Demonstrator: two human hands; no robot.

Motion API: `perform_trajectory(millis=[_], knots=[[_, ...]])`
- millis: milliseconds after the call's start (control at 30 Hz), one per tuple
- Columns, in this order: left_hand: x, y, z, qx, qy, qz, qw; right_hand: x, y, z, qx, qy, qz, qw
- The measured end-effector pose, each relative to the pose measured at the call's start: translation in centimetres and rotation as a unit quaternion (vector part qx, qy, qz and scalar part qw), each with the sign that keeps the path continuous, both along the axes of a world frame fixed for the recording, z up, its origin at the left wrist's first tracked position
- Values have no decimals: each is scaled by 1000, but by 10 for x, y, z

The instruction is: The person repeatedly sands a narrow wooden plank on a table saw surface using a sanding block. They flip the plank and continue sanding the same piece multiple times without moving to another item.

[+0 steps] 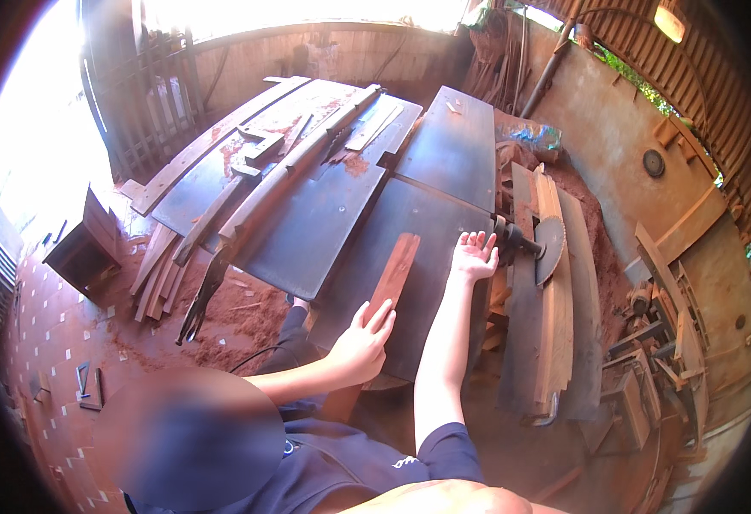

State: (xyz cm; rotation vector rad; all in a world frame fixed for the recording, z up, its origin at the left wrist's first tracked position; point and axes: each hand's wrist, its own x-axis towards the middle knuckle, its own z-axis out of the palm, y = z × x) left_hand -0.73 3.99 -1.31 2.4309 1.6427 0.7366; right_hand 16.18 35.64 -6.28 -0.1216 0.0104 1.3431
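Note:
My left hand lies across a narrow reddish wooden plank, its fingers closed over the plank's edge. The plank rests on a dark metal machine table and runs toward me past the near edge; my hand hides its middle. My right hand is palm up near the table's right side, fingers apart and slightly bent, with nothing in it. Close to its right is a round saw blade on a dark shaft.
Long boards lie under the blade. A wooden fence crosses the left table, beside sawdust and offcuts. Scrap wood is piled at right, a wooden box stands at left. A blurred patch hides the lower left.

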Motion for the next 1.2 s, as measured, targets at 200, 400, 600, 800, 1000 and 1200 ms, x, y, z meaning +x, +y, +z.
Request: perform_trajectory(millis=[200,400,600,800,1000,1200], knots=[[-6,34,-9,8,-17,-35,999,0,1,1,-2,-7,-4,1000],[-4,88,-10,14,-36,-20,999,-1,0,3,-2,-7,-2,1000],[0,141,-21,3,-38,-7,999,0,3,-5,9,-25,1,1000],[11,186,-19,4,-56,3,998,6,3,-6,25,-45,8,999],[20,234,-13,-13,-79,30,996,4,3,-5,16,-46,12,999],[28,261,-11,-86,-116,72,987,5,2,-4,12,-27,13,999]])
